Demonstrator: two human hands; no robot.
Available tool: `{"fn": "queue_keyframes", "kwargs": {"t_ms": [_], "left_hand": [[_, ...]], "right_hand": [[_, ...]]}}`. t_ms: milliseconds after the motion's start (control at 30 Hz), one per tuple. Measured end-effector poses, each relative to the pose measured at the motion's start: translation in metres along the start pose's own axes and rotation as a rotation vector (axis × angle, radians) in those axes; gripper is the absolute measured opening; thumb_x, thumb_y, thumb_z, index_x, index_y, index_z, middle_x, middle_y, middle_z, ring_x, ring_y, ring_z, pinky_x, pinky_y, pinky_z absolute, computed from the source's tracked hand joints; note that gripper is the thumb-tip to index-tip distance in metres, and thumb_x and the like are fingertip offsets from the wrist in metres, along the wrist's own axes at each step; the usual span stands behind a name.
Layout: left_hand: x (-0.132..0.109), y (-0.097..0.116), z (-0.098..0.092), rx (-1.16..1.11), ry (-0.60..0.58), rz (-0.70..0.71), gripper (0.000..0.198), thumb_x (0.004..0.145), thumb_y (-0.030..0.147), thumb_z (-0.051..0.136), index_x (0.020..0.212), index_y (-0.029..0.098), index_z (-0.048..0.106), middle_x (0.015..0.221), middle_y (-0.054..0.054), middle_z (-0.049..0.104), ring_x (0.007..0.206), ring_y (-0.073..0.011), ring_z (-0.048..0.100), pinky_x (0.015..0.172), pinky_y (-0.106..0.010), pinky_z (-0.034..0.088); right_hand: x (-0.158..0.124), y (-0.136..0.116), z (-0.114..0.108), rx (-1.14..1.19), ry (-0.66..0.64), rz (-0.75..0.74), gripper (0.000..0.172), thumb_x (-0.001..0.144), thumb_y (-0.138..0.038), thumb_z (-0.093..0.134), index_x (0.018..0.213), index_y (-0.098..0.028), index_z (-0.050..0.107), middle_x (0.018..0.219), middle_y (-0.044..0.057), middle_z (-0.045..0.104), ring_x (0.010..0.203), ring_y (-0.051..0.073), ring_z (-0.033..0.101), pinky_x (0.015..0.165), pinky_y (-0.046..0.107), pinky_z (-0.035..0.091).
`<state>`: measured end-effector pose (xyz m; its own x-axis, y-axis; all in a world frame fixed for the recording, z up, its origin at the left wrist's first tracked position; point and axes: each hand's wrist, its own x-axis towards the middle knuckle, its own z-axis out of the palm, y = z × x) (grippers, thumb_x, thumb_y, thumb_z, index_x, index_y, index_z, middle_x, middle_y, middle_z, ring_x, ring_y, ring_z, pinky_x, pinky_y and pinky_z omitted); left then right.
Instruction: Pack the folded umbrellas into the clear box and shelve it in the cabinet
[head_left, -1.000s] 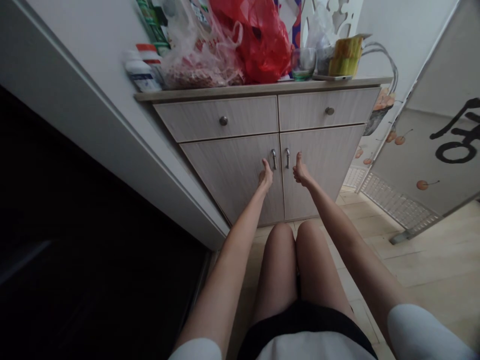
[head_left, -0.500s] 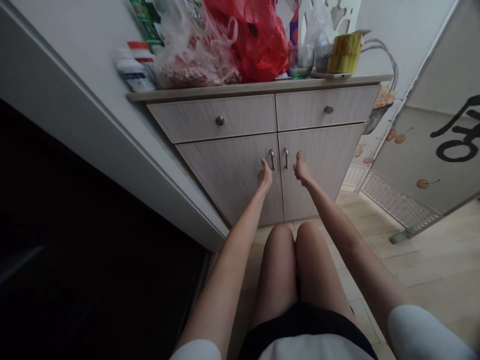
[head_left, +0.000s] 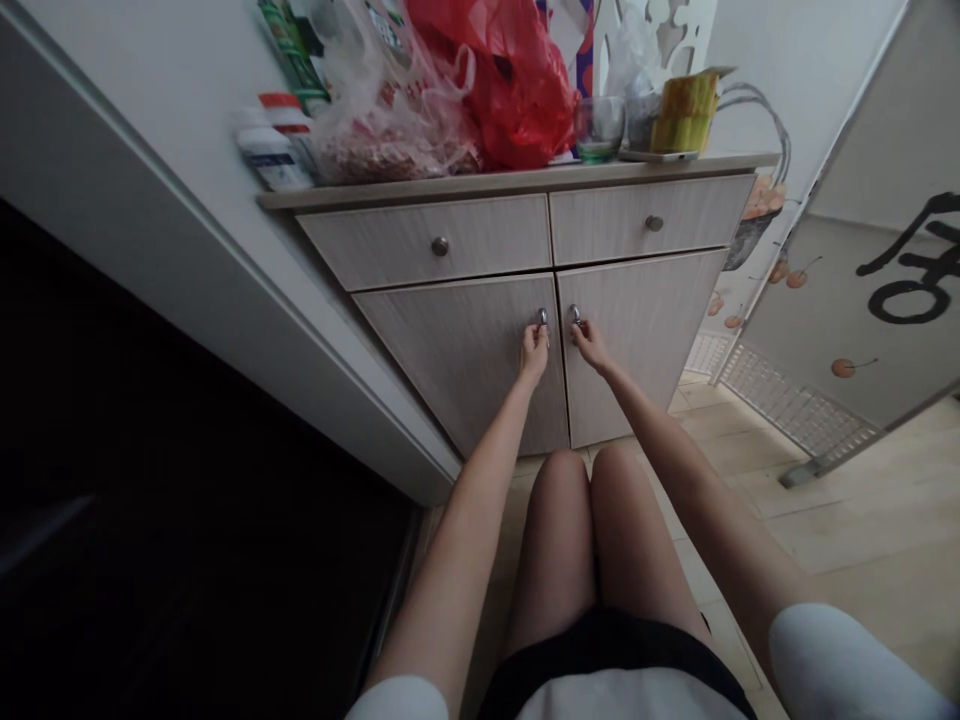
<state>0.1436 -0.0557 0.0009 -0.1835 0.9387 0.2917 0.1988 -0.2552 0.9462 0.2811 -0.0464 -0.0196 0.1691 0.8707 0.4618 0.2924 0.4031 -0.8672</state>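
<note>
A pale wood-grain cabinet stands in front of me, with two drawers above a left door [head_left: 450,350] and a right door [head_left: 660,310]. My left hand [head_left: 533,350] is closed around the metal handle [head_left: 542,315] of the left door. The fingers of my right hand [head_left: 589,343] are wrapped on the matching right door handle [head_left: 575,312]. My fingers cover the lower part of each handle. Both doors look nearly flush with the front, with a thin dark gap along their upper edges.
On the cabinet top [head_left: 510,182] are white bottles [head_left: 274,160], a clear plastic bag [head_left: 397,140], a red bag [head_left: 517,100], a glass [head_left: 600,130] and a yellow container [head_left: 684,112]. A screen panel [head_left: 847,300] stands to the right, with a dark surface [head_left: 187,500] at left.
Both hands have gone from thumbs raised beside the handles to fingers closed on them. The dark gap above the doors looks slightly wider.
</note>
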Motion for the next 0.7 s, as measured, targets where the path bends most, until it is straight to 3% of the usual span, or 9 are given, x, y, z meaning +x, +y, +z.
{"fn": "queue_keyframes", "kwargs": {"t_ms": [133,300,433,567,700], "left_hand": [[-0.036,-0.009,-0.020,-0.110,0.040,0.038,0.029,0.090,0.046,0.064,0.089,0.019,0.055,0.085,-0.006,0.068,0.082,-0.0155,0.066,0.079,-0.028,0.051],[-0.090,-0.024,-0.060,-0.256,0.126,0.153,0.043,0.073,0.056,0.078,0.083,0.019,0.058,0.077,-0.002,0.064,0.069,-0.0117,0.060,0.066,-0.023,0.049],[-0.123,-0.028,-0.094,-0.295,0.180,0.214,0.051,0.071,0.065,0.075,0.084,0.019,0.060,0.073,-0.002,0.065,0.066,-0.0122,0.061,0.062,-0.023,0.050],[-0.143,-0.024,-0.117,-0.240,0.282,0.222,0.053,0.070,0.068,0.074,0.082,0.019,0.059,0.067,-0.001,0.063,0.060,-0.0119,0.059,0.057,-0.023,0.048],[-0.161,-0.026,-0.142,-0.185,0.418,0.242,0.052,0.071,0.069,0.071,0.083,0.020,0.059,0.067,0.000,0.062,0.058,-0.0118,0.059,0.056,-0.023,0.048]], "right_hand": [[-0.037,0.001,-0.021,0.089,0.079,-0.095,0.051,0.083,-0.075,0.052,0.090,-0.024,0.057,0.083,0.004,0.066,0.078,0.019,0.062,0.077,0.035,0.052],[-0.100,-0.012,-0.058,-0.077,0.240,-0.135,0.045,0.091,-0.066,0.050,0.086,-0.022,0.058,0.075,0.003,0.064,0.071,0.020,0.060,0.072,0.035,0.047],[-0.140,-0.024,-0.093,-0.161,0.387,-0.112,0.042,0.093,-0.062,0.050,0.083,-0.022,0.058,0.071,0.002,0.063,0.068,0.018,0.059,0.068,0.032,0.045],[-0.158,-0.033,-0.120,-0.175,0.390,-0.102,0.043,0.091,-0.062,0.055,0.080,-0.022,0.059,0.070,0.001,0.063,0.068,0.018,0.060,0.068,0.031,0.045],[-0.161,-0.038,-0.126,-0.170,0.371,-0.084,0.044,0.089,-0.064,0.055,0.079,-0.021,0.059,0.070,0.001,0.062,0.070,0.018,0.060,0.069,0.031,0.046]]}}
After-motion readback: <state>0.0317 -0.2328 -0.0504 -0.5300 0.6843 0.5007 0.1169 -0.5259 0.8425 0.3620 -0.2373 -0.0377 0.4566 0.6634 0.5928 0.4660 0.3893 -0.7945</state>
